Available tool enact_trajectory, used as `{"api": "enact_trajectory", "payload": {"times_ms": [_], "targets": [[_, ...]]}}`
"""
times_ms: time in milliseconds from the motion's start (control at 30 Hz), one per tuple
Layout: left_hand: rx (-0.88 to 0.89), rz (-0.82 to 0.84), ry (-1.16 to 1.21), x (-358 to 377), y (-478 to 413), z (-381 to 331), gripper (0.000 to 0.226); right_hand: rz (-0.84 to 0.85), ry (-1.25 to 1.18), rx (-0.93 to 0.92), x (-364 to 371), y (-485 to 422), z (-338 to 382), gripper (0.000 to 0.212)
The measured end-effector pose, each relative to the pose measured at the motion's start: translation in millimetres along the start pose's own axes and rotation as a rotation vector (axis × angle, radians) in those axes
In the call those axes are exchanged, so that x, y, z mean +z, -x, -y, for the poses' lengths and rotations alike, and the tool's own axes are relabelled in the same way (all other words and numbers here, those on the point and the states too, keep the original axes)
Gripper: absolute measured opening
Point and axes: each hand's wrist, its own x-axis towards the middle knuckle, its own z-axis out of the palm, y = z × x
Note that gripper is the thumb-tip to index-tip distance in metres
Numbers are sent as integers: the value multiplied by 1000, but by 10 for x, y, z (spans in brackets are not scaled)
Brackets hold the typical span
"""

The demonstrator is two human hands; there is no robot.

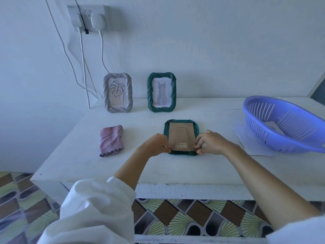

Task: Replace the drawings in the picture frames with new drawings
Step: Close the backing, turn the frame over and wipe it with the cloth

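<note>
A dark green picture frame (181,152) lies face down on the white table (88,155), its brown cardboard back panel (182,136) with a barcode sticker facing up. My left hand (155,144) grips the panel's near left corner and my right hand (209,142) grips its near right corner. Against the wall stand a grey frame (118,93) with a leaf drawing and a second green frame (161,92) with a cat drawing.
A folded pink cloth (110,140) lies left of the flat frame. A blue plastic basket (284,124) sits at the right on sheets of white paper (249,140). Cables (84,71) hang from a wall socket at the back left.
</note>
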Motion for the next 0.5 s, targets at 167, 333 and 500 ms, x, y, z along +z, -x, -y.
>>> {"api": "enact_trajectory", "payload": {"times_ms": [167,333,500], "targets": [[-9,-5,-2,14,-23,11,34,-19,58,-23,-24,3,30,26],[-27,-14,-14,44,-33,19,34,-45,76,-42,-19,9,56,23],[-19,-16,-23,47,-26,11,32,-91,57,-50,15,21,47,22]]}}
